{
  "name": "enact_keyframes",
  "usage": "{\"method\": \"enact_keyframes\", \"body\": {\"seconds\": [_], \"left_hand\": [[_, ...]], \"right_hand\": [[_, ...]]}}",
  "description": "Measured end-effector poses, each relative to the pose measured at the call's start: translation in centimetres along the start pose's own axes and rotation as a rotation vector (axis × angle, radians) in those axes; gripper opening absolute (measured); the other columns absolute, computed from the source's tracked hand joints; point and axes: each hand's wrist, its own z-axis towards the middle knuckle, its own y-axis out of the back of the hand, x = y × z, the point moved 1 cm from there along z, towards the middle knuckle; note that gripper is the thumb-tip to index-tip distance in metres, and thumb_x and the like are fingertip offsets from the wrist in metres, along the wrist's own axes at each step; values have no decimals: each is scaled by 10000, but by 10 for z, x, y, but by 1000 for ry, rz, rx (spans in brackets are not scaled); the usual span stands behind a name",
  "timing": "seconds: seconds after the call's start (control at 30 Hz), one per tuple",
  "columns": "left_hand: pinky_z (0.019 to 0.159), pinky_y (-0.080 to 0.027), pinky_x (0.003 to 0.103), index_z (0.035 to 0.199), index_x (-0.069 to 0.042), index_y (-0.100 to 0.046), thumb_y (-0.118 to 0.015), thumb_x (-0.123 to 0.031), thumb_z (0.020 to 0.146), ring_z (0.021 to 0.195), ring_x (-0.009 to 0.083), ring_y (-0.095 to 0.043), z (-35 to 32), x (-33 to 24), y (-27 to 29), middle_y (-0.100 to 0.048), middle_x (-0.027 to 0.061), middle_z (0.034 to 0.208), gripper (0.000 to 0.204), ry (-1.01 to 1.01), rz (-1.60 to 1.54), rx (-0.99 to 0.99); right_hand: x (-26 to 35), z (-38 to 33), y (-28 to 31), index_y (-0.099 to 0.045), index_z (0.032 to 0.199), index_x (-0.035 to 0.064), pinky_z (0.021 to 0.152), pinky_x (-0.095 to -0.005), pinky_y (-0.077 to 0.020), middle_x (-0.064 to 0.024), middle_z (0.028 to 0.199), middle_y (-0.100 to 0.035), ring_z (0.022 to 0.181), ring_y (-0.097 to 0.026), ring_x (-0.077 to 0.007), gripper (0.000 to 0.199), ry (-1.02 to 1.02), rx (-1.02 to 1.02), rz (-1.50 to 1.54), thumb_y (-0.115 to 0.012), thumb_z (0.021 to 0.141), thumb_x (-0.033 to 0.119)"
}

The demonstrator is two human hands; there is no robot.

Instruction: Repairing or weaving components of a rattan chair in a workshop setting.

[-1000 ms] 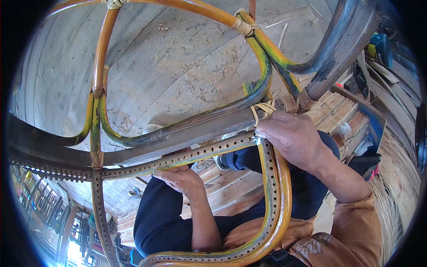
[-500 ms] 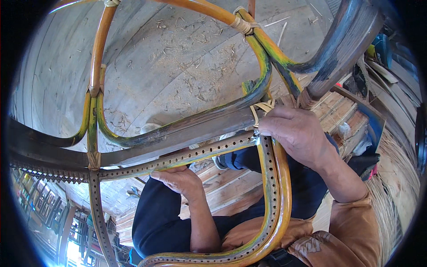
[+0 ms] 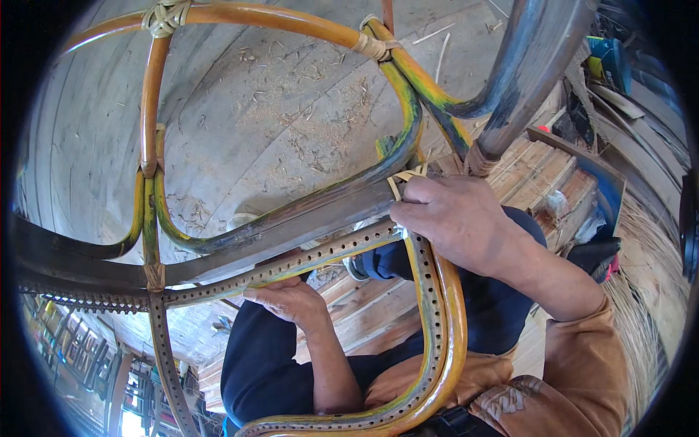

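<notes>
A curved rattan frame, orange and mottled green-yellow, spans the view. At its corner joint my right hand (image 3: 455, 222) is closed, pinching a pale flat cane strip (image 3: 396, 188) that loops round the joint. The fingertips are partly turned from view. My left hand (image 3: 295, 301) grips the underside of a rail with a row of small holes (image 3: 331, 246), some of its fingers hidden behind the rail. Beside that rail runs a thick dark rattan pole (image 3: 291, 226). A second drilled strip (image 3: 435, 313) curves down from the corner alongside a glossy orange pole (image 3: 457, 328).
Shavings lie scattered over the plank floor (image 3: 218, 95). Wrapped bindings, such as the pale knot (image 3: 166, 18), join the upper poles. At right are stacked wooden boards (image 3: 535, 171), a blue-sided box (image 3: 608, 186) and a heap of loose cane strands (image 3: 648, 255).
The frame appears shifted slightly left in view. My right hand has turned at the joint, so its back now shows more. My left hand stays on the drilled rail.
</notes>
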Motion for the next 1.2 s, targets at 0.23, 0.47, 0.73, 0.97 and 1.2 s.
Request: {"method": "enact_keyframes", "body": {"seconds": [0.23,0.47,0.73,0.97,1.2], "left_hand": [[970,-423,321,1367,-24,-235,-264,-597,912,1106,204,-467,11,12,18,-381,145,1301,732,3,0,70],[903,-458,303,1311,6,-311,-263,-583,921,1044,208,-507,13,13,23,-440,146,1242,709,-23,-4,5],[899,-453,354,1265,-46,-408,-300,-605,902,1055,248,-540,9,16,15,-499,137,1217,675,-47,26,227],[705,-486,308,1086,-4,-531,-202,-659,884,820,226,-609,38,21,34,-614,134,972,760,-88,110,331],[739,-464,309,1008,20,-539,-133,-678,873,828,213,-594,30,17,25,-608,128,927,819,-59,233,367]], "right_hand": [[-1,-4,-4,-512,818,77,554,-381,-490,-94,781,-498,673,-599,-285,108,-90,-74,129,-567,726,90],[1,-3,-8,-519,785,77,535,-386,-486,-82,763,-511,663,-603,-285,85,-74,-91,107,-574,722,93],[-14,-24,4,-590,829,65,579,-352,-468,-68,746,-554,655,-576,-265,71,-43,-373,329,-624,778,103],[-104,-155,87,-595,841,16,542,-270,-415,-44,639,-548,558,-509,-111,294,-586,-832,224,-473,911,274],[-66,-345,34,-595,907,1,689,-384,-456,-193,808,-598,783,-594,-332,245,-1131,-723,60,-531,862,233]]}}
